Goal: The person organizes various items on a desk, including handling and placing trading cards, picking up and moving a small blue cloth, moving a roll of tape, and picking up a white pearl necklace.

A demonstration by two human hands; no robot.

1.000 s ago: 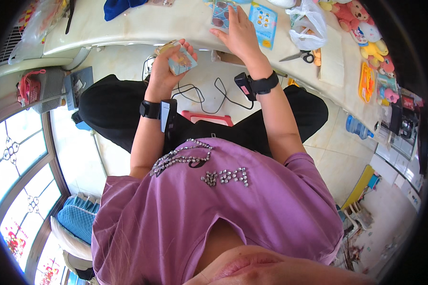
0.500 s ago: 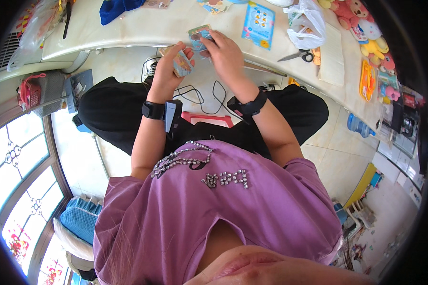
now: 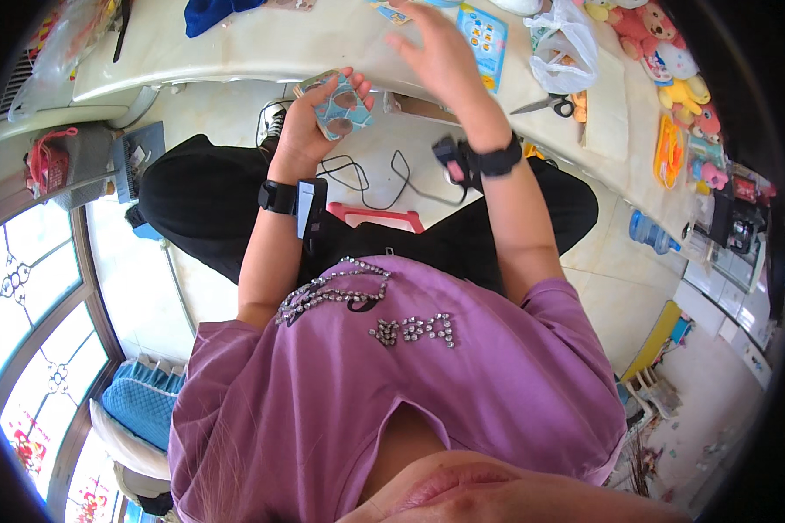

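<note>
My left hand (image 3: pixel 310 126) is closed around a small stack of light-blue picture cards (image 3: pixel 344 112) with dark round patches, held just off the table's near edge. The fingertips curl over the far side of the cards. My right hand (image 3: pixel 440 52) is stretched out over the table, thumb apart from the fingers. Its fingertips come close to some small printed cards (image 3: pixel 389 10) at the picture's upper edge, partly hidden by the hand. No card shows between the thumb and fingers.
Right of my right hand lie a blue printed sheet (image 3: pixel 482 44), a white plastic bag (image 3: pixel 563 52), scissors (image 3: pixel 549 105) and an orange plastic item (image 3: pixel 669 152). Plush toys (image 3: pixel 650 35) crowd the far right. A blue cloth (image 3: pixel 214 15) lies at the left. Black cables (image 3: pixel 358 179) trail below the table.
My right hand has moved forward and right, away from my left hand, and no longer shows the card it held. The left hand still holds its cards, now turned more face up.
</note>
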